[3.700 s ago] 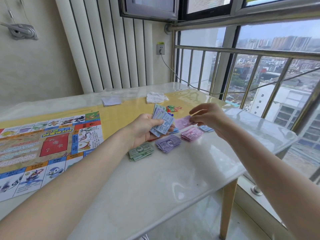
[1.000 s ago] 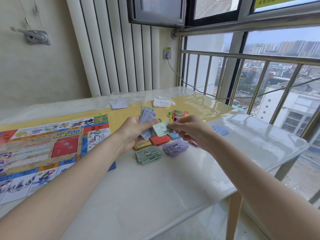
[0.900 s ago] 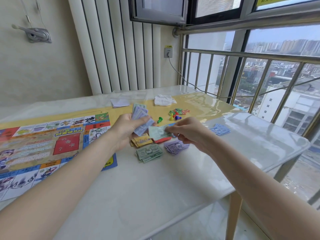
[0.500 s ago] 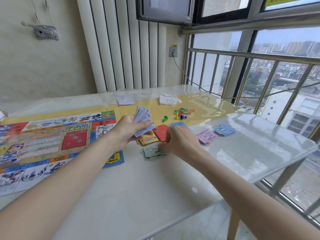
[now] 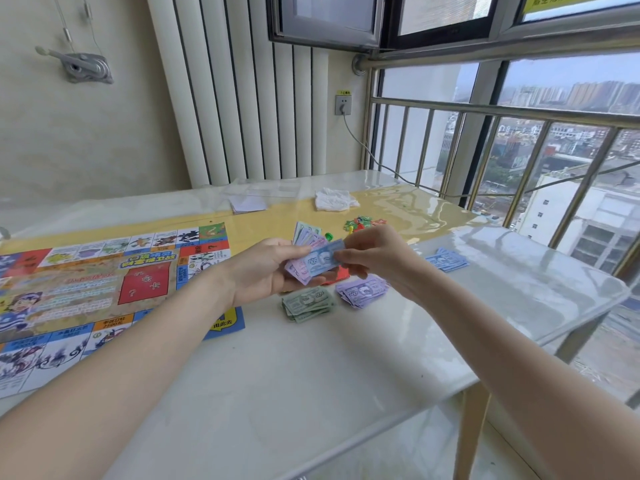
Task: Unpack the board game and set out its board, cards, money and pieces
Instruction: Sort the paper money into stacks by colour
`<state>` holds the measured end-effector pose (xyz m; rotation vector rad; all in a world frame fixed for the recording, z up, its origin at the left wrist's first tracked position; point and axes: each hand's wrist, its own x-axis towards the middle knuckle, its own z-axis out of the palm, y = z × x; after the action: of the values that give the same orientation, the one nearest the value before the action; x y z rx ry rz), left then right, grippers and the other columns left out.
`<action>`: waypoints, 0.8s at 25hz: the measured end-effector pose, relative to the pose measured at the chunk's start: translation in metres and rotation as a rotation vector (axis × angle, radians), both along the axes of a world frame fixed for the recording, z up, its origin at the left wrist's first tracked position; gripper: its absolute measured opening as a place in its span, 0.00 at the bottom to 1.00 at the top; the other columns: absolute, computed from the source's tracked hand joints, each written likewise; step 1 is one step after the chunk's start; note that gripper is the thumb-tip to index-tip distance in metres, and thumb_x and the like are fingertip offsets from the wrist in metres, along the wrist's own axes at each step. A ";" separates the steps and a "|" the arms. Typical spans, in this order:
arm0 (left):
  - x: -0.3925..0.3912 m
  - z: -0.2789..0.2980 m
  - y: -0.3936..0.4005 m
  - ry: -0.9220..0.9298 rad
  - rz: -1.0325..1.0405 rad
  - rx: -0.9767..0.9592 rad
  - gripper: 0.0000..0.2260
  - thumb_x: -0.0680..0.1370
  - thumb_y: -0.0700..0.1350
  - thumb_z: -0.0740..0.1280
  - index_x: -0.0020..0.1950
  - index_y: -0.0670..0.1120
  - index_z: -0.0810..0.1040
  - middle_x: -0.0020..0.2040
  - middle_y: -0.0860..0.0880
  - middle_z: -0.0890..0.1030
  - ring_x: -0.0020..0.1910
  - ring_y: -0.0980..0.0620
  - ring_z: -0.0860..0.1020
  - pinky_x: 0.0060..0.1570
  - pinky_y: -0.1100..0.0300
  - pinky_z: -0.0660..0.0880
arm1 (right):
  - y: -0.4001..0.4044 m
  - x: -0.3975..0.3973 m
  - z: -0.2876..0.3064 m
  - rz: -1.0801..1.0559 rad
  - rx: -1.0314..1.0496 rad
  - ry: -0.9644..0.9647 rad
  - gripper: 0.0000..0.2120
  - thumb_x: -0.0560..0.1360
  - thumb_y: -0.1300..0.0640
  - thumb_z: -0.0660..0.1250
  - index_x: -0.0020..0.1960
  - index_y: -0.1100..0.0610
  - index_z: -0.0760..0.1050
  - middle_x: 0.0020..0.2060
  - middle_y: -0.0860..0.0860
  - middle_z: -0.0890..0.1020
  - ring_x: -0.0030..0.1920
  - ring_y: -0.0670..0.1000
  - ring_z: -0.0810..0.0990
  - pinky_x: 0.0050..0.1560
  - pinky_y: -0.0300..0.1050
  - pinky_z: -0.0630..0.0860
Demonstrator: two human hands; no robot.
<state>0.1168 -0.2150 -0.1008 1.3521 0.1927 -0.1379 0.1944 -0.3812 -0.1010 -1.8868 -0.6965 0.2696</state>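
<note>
A fanned wad of paper play-money notes (image 5: 304,252) in lilac, pink and pale green is sitting above the table's middle, gripped in the left hand (image 5: 268,271), whose thumb is pressing across the front of the notes. The right hand (image 5: 375,254) is pinching the right end of one light blue banknote printed "500" (image 5: 320,259), which is lying across the front of the fan.

On the glossy white tabletop (image 5: 311,382), directly below the hands at 6 o'clock, a loose pile of green notes (image 5: 306,303) is lying, and just beside it at its 3 o'clock a pile of lilac notes (image 5: 362,291) is lying. A red slip (image 5: 341,275) is peeping out beneath the hands; what it is cannot be told. At 3 o'clock from the hands, well apart, a small heap of blue notes (image 5: 448,259) is resting. At 12 o'clock a cluster of small green, red and yellow plastic pieces (image 5: 362,223) is lying, partly hidden by the right hand's fingers, their shapes too small to make out.

The colourful printed game board (image 5: 104,289) is lying flat at 9 o'clock, its left part cut off by the frame edge and its near right corner crossed by the left forearm. Farther back, at 11 o'clock, a small stack of white cards (image 5: 247,204) is resting, and at 12 o'clock a crumpled white bag (image 5: 336,199) is lying.
</note>
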 end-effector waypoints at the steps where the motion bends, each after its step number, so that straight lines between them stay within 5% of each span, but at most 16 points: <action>1: 0.001 0.000 -0.001 -0.008 0.006 -0.012 0.09 0.80 0.38 0.58 0.54 0.34 0.75 0.46 0.40 0.83 0.40 0.47 0.83 0.49 0.56 0.78 | -0.004 0.002 0.001 0.006 -0.002 -0.006 0.05 0.72 0.68 0.68 0.38 0.69 0.77 0.26 0.57 0.74 0.25 0.49 0.68 0.29 0.38 0.66; 4: 0.008 0.004 -0.010 -0.033 0.012 -0.004 0.09 0.80 0.37 0.57 0.51 0.35 0.76 0.41 0.41 0.84 0.37 0.51 0.83 0.43 0.61 0.80 | -0.021 0.013 0.010 -0.086 0.076 0.047 0.05 0.70 0.69 0.69 0.40 0.60 0.76 0.29 0.57 0.78 0.24 0.48 0.71 0.26 0.36 0.69; 11: 0.035 0.001 -0.040 -0.085 0.074 0.040 0.12 0.81 0.37 0.56 0.60 0.32 0.72 0.39 0.42 0.83 0.33 0.53 0.83 0.35 0.64 0.80 | -0.095 0.075 -0.005 -0.528 0.074 0.076 0.07 0.70 0.69 0.69 0.48 0.67 0.76 0.28 0.56 0.76 0.19 0.43 0.73 0.21 0.31 0.69; 15: 0.051 0.002 -0.067 -0.097 0.081 0.060 0.12 0.81 0.36 0.56 0.61 0.32 0.71 0.41 0.41 0.81 0.30 0.55 0.82 0.31 0.65 0.78 | -0.113 0.094 -0.019 -0.613 -0.144 0.004 0.07 0.70 0.67 0.69 0.47 0.69 0.79 0.31 0.58 0.77 0.28 0.50 0.69 0.28 0.39 0.67; 20: 0.058 -0.001 -0.079 -0.075 0.072 0.107 0.13 0.80 0.36 0.59 0.63 0.32 0.69 0.41 0.41 0.82 0.31 0.53 0.83 0.31 0.64 0.79 | -0.110 0.093 -0.029 -0.675 -0.595 -0.294 0.13 0.71 0.59 0.70 0.54 0.61 0.75 0.54 0.59 0.77 0.54 0.58 0.75 0.51 0.48 0.70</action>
<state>0.1753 -0.2943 -0.1018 1.4520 0.1869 -0.0165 0.2873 -0.4908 -0.1296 -2.6418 -0.1245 -0.2723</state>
